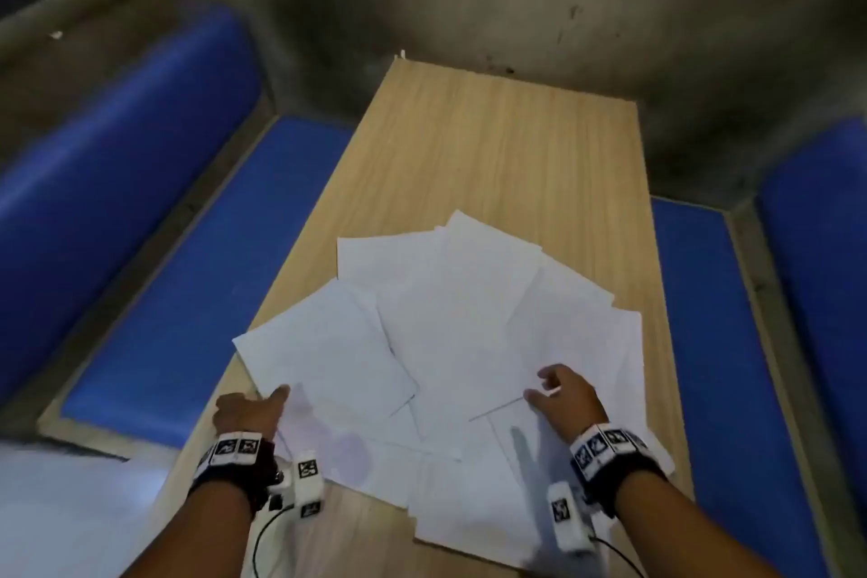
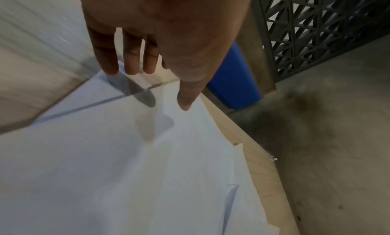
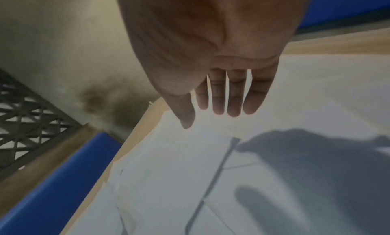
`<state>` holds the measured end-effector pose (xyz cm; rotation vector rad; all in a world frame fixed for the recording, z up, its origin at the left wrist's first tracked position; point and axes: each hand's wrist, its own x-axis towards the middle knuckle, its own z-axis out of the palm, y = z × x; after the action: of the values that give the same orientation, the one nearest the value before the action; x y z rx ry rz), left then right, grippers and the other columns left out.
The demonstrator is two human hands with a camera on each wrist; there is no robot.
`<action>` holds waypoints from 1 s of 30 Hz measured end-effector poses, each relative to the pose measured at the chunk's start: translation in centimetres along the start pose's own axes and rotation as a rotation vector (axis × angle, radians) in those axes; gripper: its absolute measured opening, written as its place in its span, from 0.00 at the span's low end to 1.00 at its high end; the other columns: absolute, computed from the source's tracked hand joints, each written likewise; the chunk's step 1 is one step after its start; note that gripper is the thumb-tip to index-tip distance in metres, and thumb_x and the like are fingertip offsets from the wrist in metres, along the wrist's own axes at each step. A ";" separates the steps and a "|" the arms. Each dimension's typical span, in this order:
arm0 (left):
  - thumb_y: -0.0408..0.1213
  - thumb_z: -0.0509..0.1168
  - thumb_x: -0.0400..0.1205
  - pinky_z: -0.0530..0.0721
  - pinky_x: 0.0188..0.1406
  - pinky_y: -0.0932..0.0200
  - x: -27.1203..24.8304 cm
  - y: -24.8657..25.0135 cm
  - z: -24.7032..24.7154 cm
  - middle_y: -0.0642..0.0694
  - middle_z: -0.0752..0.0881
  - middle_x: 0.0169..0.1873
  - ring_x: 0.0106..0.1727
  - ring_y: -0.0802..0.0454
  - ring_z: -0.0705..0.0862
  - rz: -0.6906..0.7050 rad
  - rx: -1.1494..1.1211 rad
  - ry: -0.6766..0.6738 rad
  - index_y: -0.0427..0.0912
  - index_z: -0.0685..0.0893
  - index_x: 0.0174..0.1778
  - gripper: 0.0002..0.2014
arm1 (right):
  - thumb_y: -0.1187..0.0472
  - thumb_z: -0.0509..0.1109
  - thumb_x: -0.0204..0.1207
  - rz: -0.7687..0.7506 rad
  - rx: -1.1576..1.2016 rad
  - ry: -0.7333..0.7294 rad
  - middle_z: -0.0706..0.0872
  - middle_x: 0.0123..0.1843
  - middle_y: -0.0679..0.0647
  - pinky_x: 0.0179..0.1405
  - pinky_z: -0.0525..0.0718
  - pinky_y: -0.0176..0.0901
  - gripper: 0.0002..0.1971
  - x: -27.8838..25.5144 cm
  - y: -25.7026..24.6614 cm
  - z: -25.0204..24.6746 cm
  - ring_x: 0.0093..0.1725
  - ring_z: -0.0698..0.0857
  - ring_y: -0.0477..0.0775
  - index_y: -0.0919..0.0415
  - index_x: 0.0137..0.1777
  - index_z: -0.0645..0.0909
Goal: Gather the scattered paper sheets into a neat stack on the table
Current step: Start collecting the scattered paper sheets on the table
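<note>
Several white paper sheets point(image 1: 450, 343) lie fanned and overlapping on the near half of a light wooden table point(image 1: 492, 146). My left hand point(image 1: 255, 408) hovers at the left side of the spread, fingers straight and relaxed, thumb pointing at a sheet's edge. In the left wrist view the left hand point(image 2: 147, 82) hangs just above the paper sheets point(image 2: 105, 172), holding nothing. My right hand point(image 1: 560, 394) is over the right part of the pile. The right wrist view shows the right hand point(image 3: 213, 117) with fingers extended above the paper sheets point(image 3: 253, 155), its shadow falling on them.
Blue padded benches point(image 1: 197, 277) run along both sides of the table, the right bench point(image 1: 699, 343) close to the table edge. A grey stained floor point(image 1: 563, 5) lies beyond the far end. A dark lattice panel point(image 2: 316, 30) stands to the left.
</note>
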<state>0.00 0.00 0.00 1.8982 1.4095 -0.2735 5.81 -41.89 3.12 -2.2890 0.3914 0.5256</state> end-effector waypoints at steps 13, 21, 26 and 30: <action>0.32 0.73 0.77 0.83 0.60 0.43 0.5 0.6 3.8 0.29 0.87 0.62 0.62 0.29 0.85 0.127 -0.025 -0.045 0.29 0.82 0.65 0.21 | 0.46 0.81 0.66 0.149 -0.410 -0.017 0.75 0.73 0.58 0.68 0.76 0.60 0.44 6.8 -4.3 6.7 0.74 0.73 0.63 0.56 0.78 0.63; 0.30 0.69 0.81 0.81 0.59 0.48 0.3 2.5 4.2 0.30 0.88 0.61 0.61 0.33 0.85 0.259 0.047 -0.172 0.28 0.84 0.63 0.15 | 0.57 0.73 0.75 0.270 0.031 0.080 0.86 0.39 0.64 0.45 0.83 0.47 0.12 8.2 -1.0 2.4 0.46 0.88 0.64 0.66 0.36 0.82; 0.32 0.70 0.79 0.80 0.44 0.58 -2.1 5.3 5.8 0.36 0.90 0.46 0.44 0.43 0.86 0.318 0.112 -0.363 0.36 0.87 0.44 0.03 | 0.61 0.71 0.76 0.518 -0.032 0.157 0.82 0.70 0.69 0.62 0.79 0.45 0.25 7.6 4.0 -1.5 0.65 0.83 0.70 0.71 0.71 0.78; 0.44 0.73 0.75 0.87 0.51 0.55 -3.3 6.2 9.0 0.37 0.91 0.51 0.51 0.40 0.90 0.417 0.248 -0.351 0.35 0.90 0.48 0.15 | 0.48 0.78 0.62 0.616 -0.102 0.215 0.81 0.65 0.70 0.55 0.88 0.59 0.35 6.7 5.5 -1.9 0.57 0.85 0.72 0.68 0.66 0.81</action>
<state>6.60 -9.17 -1.73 2.1618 0.7547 -0.5633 9.77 -47.81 -2.22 -2.3089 1.2207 0.6049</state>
